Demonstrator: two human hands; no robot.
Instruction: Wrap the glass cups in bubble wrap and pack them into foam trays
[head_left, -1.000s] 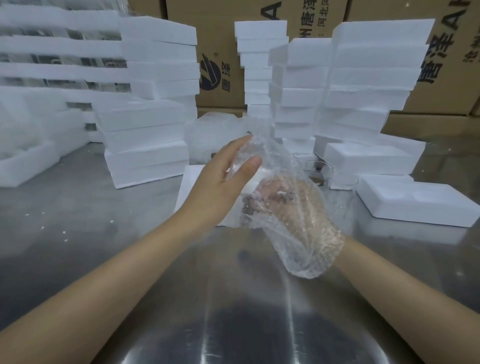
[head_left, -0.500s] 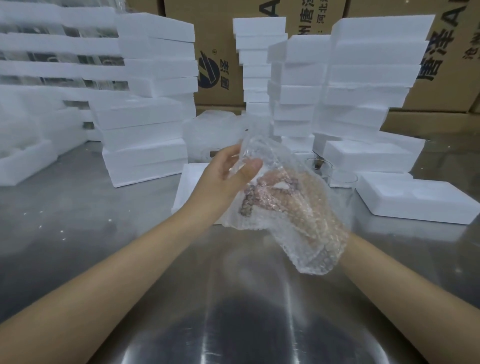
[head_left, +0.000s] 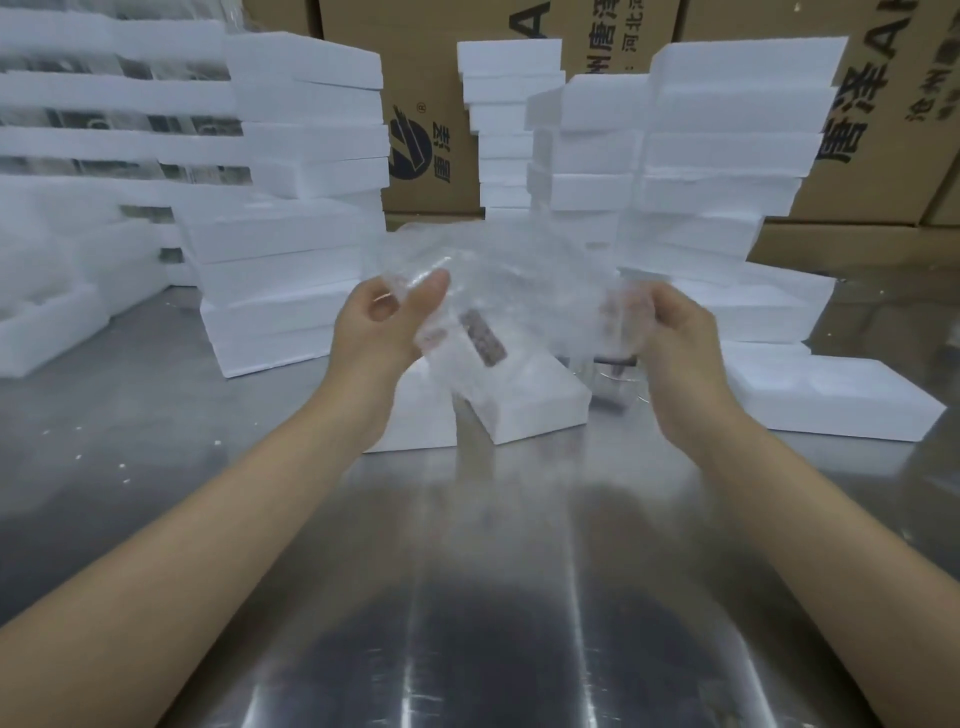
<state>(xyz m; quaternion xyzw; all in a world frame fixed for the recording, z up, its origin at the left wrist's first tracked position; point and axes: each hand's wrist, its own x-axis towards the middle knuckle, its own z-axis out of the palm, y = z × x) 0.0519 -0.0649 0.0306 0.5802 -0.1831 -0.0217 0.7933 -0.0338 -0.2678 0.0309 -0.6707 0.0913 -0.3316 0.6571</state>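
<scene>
The right hand (head_left: 675, 348) has come out of the bubble wrap (head_left: 498, 291), which is now stretched, blurred, between both hands at mid-frame. The left hand (head_left: 384, 317) pinches its left edge with thumb and curled fingers; the right grips the other edge. Foam trays (head_left: 524, 410) lie on the counter (head_left: 467, 571) just behind, stacks beyond.

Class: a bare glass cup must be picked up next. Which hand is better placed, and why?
Right hand: the bare cups stand on the table just beside it; the left hand is farther off, gripping the bubble wrap.
</scene>
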